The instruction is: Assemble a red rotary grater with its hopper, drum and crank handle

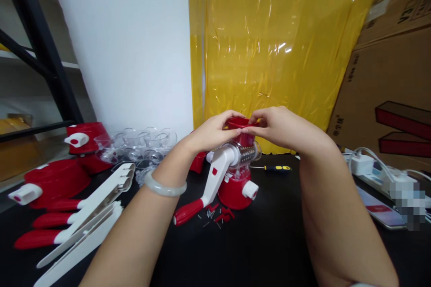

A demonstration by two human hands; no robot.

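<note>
A red and white rotary drum grater (235, 188) stands upright on the black table, its metal drum (247, 154) showing inside the clear body. At its top, my left hand (217, 130) and my right hand (274, 125) grip the red feed hopper (247, 138) from both sides, thumbs meeting at the near rim. Fingers on the far side are partly hidden. The white crank (215, 172) with its red handle points down to the left. Small red parts and screws (220, 215) lie by the base. Whether the hopper is fully seated, I cannot tell.
On the left lie red grater bases (55, 181), spare crank handles (43, 219) and several clear plastic bodies (144, 143). A screwdriver (278, 168) rests behind the grater. To the right are a phone (380, 208), a power strip (373, 172) and a cardboard box (390, 71).
</note>
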